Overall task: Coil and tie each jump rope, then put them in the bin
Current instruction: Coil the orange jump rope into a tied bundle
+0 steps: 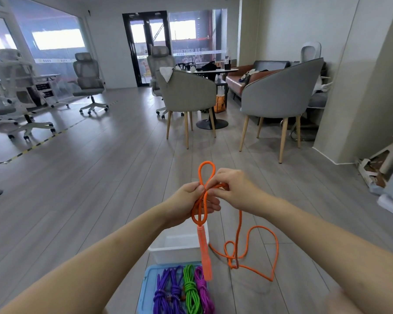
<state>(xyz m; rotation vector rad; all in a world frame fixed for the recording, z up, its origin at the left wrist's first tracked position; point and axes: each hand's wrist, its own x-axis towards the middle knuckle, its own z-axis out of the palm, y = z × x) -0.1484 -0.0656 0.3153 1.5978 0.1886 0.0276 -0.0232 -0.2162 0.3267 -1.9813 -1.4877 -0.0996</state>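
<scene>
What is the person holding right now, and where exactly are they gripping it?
An orange jump rope. The left hand and right hand pinch its cord where the small loops cross; its handle hangs free below.

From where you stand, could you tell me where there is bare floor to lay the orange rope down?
Bare floor lies wide open left of your left hand, out to the striped tape. Another free strip runs ahead of both hands toward the grey chairs. It is crowded below: the white bin, the blue bin with coiled ropes, and the orange rope trailing right.
</scene>
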